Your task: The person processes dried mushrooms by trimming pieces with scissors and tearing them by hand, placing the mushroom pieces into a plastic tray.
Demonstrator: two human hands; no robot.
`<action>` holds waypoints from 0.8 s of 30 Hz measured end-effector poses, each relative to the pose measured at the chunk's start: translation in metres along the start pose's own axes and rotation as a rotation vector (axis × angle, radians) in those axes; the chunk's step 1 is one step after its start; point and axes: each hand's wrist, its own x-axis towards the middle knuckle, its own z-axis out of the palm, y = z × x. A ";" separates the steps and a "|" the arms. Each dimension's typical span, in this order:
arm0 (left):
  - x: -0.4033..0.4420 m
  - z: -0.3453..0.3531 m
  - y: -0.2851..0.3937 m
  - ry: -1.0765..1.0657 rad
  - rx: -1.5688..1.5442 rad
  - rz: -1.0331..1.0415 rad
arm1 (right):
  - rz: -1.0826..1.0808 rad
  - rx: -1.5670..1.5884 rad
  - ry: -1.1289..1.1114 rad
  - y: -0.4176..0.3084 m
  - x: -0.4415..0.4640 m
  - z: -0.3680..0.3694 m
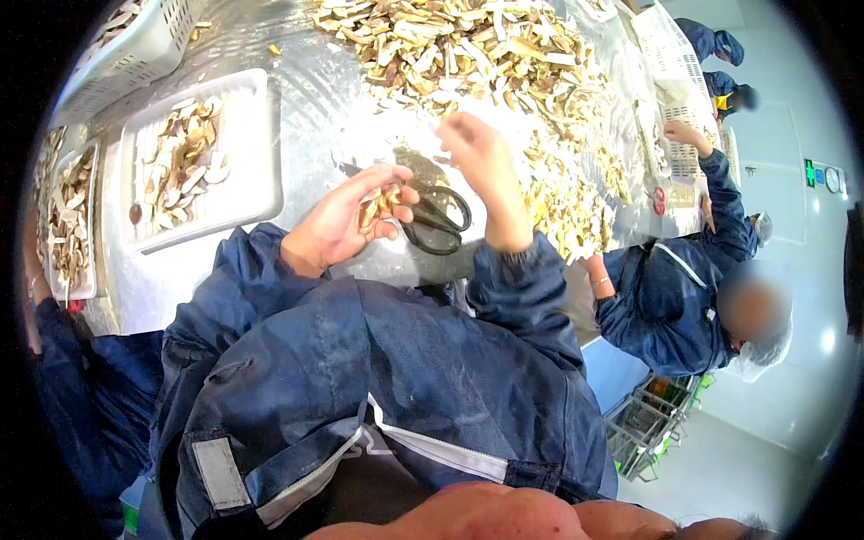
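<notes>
My left hand is curled around several brown and pale mushroom slices, palm turned up. Just to its right, a pair of scissors with black loop handles lies on the metal table. My right hand is above the table beyond the scissors, near the edge of a big heap of sliced mushrooms. Its fingertips are blurred against the bright glare, so whether they hold anything is unclear.
To the left are a white tray of mushroom slices, a smaller tray and a perforated basket. A co-worker stands at the right, near red-handled scissors and white baskets. Another person's sleeve is at far left.
</notes>
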 end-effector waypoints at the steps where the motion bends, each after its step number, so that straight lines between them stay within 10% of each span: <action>1: 0.000 -0.003 -0.002 -0.004 0.043 0.017 | -0.018 -0.178 0.132 0.009 0.016 -0.001; 5: -0.001 -0.002 0.000 -0.013 0.015 0.005 | -0.112 -0.658 0.380 0.040 0.045 0.009; 19: 0.000 0.005 0.002 0.122 -0.056 0.058 | 0.020 0.383 -0.202 -0.016 -0.031 -0.004; 24: 0.002 -0.002 0.000 0.057 -0.068 0.097 | -0.151 -0.187 0.092 0.000 0.022 0.005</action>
